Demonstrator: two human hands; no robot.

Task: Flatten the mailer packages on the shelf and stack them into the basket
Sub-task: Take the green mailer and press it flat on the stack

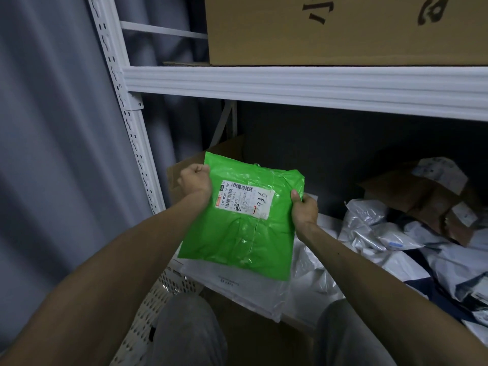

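Note:
A green mailer [245, 236] with a white shipping label hangs in the air in front of the lower shelf. My left hand [195, 180] grips its upper left edge in a closed fist. My right hand [303, 207] pinches its right edge, thumb on top. Below it lies a white mailer [237, 289] that sticks out over the white perforated basket [161, 294] at the lower left. More white and grey mailers [390, 239] lie crumpled in a heap on the shelf to the right.
A white shelf beam [290, 83] crosses overhead with a large cardboard box [343, 30] on it. A perforated white upright [132, 122] stands at the left. Torn brown cardboard [422, 196] lies at the back right, and an open box flap [224, 151] behind the green mailer.

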